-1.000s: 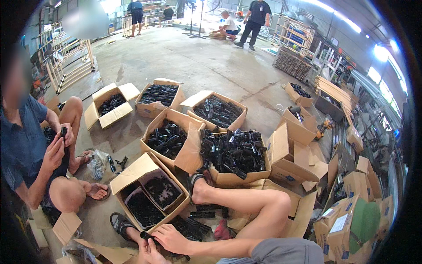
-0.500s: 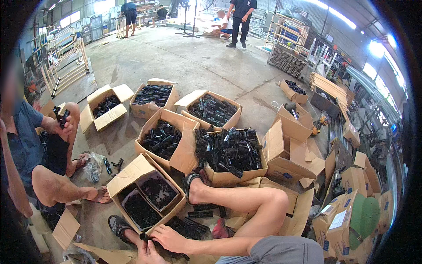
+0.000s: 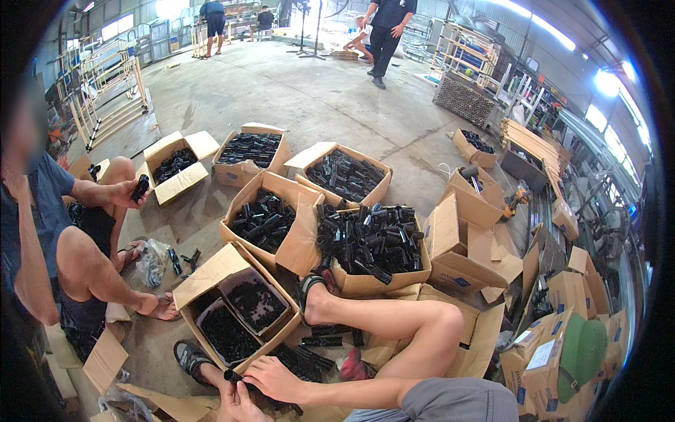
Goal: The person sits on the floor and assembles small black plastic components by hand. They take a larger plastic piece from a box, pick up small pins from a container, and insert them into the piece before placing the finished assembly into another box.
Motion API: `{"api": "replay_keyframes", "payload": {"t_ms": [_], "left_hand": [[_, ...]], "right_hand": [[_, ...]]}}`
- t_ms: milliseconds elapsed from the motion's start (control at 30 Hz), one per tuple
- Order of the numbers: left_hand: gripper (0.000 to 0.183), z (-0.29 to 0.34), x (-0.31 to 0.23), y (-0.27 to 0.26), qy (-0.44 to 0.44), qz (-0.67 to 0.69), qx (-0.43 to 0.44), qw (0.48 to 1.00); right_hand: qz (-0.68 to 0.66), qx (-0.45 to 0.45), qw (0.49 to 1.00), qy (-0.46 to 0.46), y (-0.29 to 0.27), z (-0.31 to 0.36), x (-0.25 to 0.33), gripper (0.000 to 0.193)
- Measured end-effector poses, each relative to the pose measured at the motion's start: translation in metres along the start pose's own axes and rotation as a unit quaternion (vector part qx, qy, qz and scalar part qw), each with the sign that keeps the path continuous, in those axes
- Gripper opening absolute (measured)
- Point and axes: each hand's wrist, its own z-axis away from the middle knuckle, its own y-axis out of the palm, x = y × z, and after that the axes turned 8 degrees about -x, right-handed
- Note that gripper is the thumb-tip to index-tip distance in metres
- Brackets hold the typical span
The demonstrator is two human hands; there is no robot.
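My left hand (image 3: 242, 404) grips a short black plastic tube (image 3: 231, 375), its open end pointing up and away from me. My right hand (image 3: 275, 380) is bent over the same tube, fingertips against its side; part of the tube is hidden under the fingers. Just beyond my hands, between my sandalled feet, sits a cardboard box (image 3: 287, 330) divided into two compartments of small black parts (image 3: 223, 333). Loose black tubes (image 3: 304, 361) lie on the floor right of my right hand.
Open cartons of black tubular pieces (image 3: 373, 243) stand ahead. A co-worker's hand (image 3: 132, 192) at left holds a black piece. A red cloth-like item (image 3: 354, 366) lies by my thigh. Flattened cardboard, cartons and a green hat (image 3: 582, 355) are at right.
The co-worker's hand at left has moved right and lower with a black piece. A standing person in the background has stepped right. My hands stay nearly in place on the tube.
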Motion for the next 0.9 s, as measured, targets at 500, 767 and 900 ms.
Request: {"api": "replay_keyframes", "payload": {"t_ms": [500, 767, 900], "left_hand": [[0.024, -0.001, 0.004, -0.003, -0.032, 0.036, 0.019, 0.999], [0.025, 0.012, -0.02, 0.017, 0.004, -0.004, -0.005, 1.0], [0.025, 0.007, -0.012, 0.009, -0.002, -0.011, -0.024, 1.0]], "right_hand": [[-0.107, -0.029, 0.992, 0.064, 0.003, 0.005, 0.001, 0.019], [-0.073, -0.026, 0.997, 0.031, 0.0, 0.007, 0.005, 0.018], [-0.019, -0.011, 1.0, -0.001, 0.0, 0.004, 0.005, 0.018]]}}
